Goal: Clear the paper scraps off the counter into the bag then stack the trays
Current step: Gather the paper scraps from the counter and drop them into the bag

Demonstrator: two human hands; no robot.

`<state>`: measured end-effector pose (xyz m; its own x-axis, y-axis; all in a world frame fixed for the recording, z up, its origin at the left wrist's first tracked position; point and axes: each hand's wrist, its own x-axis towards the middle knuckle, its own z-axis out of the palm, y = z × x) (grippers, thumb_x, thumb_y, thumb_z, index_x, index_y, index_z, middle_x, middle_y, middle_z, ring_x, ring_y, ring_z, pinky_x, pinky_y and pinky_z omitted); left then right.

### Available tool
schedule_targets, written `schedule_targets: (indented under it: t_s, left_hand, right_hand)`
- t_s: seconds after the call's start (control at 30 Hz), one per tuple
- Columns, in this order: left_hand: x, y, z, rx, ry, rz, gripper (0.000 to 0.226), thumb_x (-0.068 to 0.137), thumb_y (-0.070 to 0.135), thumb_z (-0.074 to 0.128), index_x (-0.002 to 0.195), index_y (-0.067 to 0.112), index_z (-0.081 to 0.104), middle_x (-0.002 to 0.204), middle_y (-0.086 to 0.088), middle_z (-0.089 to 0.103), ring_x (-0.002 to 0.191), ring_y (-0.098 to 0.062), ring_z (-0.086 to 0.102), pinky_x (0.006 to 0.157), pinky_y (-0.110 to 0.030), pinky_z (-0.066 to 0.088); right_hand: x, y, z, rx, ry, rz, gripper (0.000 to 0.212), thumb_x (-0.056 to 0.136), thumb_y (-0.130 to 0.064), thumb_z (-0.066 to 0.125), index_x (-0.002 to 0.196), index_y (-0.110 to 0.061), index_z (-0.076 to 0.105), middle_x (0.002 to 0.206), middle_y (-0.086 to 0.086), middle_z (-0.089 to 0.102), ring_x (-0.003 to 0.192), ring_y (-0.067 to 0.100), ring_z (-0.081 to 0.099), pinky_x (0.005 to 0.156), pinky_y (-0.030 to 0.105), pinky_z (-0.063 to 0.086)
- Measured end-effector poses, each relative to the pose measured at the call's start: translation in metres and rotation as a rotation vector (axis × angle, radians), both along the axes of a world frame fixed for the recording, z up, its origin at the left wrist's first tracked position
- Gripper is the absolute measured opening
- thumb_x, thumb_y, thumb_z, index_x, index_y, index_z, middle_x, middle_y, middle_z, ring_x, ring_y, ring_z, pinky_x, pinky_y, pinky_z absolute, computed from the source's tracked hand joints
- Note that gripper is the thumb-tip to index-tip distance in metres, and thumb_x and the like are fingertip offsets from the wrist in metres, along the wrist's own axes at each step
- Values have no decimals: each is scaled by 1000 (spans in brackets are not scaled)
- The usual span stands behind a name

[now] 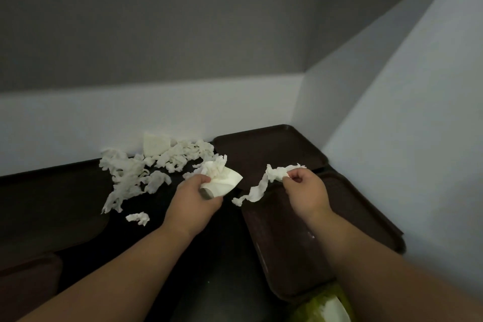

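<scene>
Paper scraps [156,167]: head view; heaped on the dark counter [222,256] against its back edge, left of the far tray [269,149], spreading forward toward the counter's middle.
loose scrap [138,218]: alone, just in front of the heap.
far tray: fills the counter's back right corner.
near tray [366,212]: lies along the counter's right edge, under the right forearm.
left hand [194,198]: grips a crumpled wad [222,178] of paper, fingers curled round it, beside the heap.
right hand [305,188]: pinches one end of a torn strip [264,183], with the other end hanging toward the near tray's left rim.
bag [321,306]: yellow-green, at the counter's near edge, by the near tray's front end.
</scene>
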<state>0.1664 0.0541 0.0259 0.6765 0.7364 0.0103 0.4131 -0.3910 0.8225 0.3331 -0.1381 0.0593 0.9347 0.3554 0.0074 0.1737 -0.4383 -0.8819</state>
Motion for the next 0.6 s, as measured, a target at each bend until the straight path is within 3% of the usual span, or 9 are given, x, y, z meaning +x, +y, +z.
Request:
schedule_targets:
  t_s: [0.07, 0.17, 0.27, 0.4, 0.5, 0.6]
  left_hand:
    - [16, -19, 10, 29, -4, -23, 56, 78, 34, 79, 129, 29, 57, 129, 3, 50, 94, -6, 55, 66, -13, 40]
    - [46, -55, 18, 51, -25, -53, 56, 77, 35, 79, 128, 28, 57, 126, 3, 56, 94, -8, 59, 70, -19, 44]
    - [81, -106, 20, 44, -17, -89, 56, 77, 36, 78, 128, 30, 57, 125, 3, 54, 86, -3, 58, 64, -18, 43]
    - [126, -185, 19, 28, -22, -183, 55, 78, 37, 76, 129, 33, 56, 129, 5, 49, 92, -9, 60, 76, -27, 52]
    - [153, -243, 16, -18, -41, -257, 52, 81, 34, 75, 129, 33, 55, 128, 6, 46, 83, -6, 61, 69, -25, 53]
    - [171, -290, 10, -27, -33, -325, 53, 82, 33, 76, 131, 33, 56, 131, 4, 45, 92, -12, 60, 84, -28, 52]
  right_hand:
    - [13, -27, 8, 15, -33, -28, 6, 91, -21, 64, 87, -21, 69, 78, -1, 69, 68, 13, 61, 60, 24, 44]
    - [36, -74, 19, 15, -62, -79, 10, 90, -21, 63, 81, -21, 68, 73, -2, 68, 64, 14, 59, 60, 25, 43]
    - [60, -131, 28, 8, -82, -140, 12, 89, -21, 64, 78, -21, 67, 70, -2, 66, 62, 16, 59, 61, 27, 45]
    - [82, -215, 31, -27, -110, -213, 10, 88, -22, 64, 79, -21, 68, 72, -5, 67, 68, 14, 61, 67, 29, 47]
    - [88, -277, 21, -58, -91, -248, 11, 89, -22, 64, 78, -21, 67, 72, -6, 66, 67, 13, 60, 65, 28, 46]
    - [90, -328, 2, -94, -58, -300, 12, 89, -22, 65, 77, -22, 65, 71, -7, 64, 67, 13, 58, 64, 27, 42]
